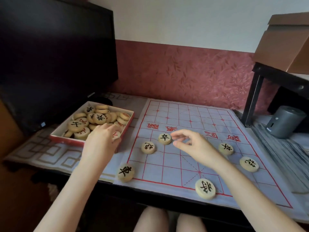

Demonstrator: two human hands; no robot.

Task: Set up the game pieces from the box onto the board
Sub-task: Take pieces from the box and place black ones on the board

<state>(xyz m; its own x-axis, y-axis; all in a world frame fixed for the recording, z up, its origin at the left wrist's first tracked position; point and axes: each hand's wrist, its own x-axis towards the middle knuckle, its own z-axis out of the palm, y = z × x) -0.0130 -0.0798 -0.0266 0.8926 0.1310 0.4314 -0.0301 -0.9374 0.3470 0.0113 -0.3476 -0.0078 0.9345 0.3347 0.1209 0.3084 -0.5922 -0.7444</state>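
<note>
A red-edged box (66, 139) on the left holds several round wooden pieces (98, 118) with black or red characters. My left hand (102, 139) reaches into the box's near right corner, fingers down among the pieces; what it holds is hidden. The cloth board (184, 118) with red grid lines lies to the right. On it sit several black-marked pieces, among them a soldier piece (164, 138), a cannon piece (148, 147) and a general piece (205, 188). My right hand (192, 144) hovers just right of the soldier piece, fingers loosely curled, holding nothing.
A dark monitor (55, 56) stands behind the box. At the right are a black stand (255, 91) with a cardboard box (284, 44) on it and a grey cylinder (284, 121). The table's front edge runs just below the board.
</note>
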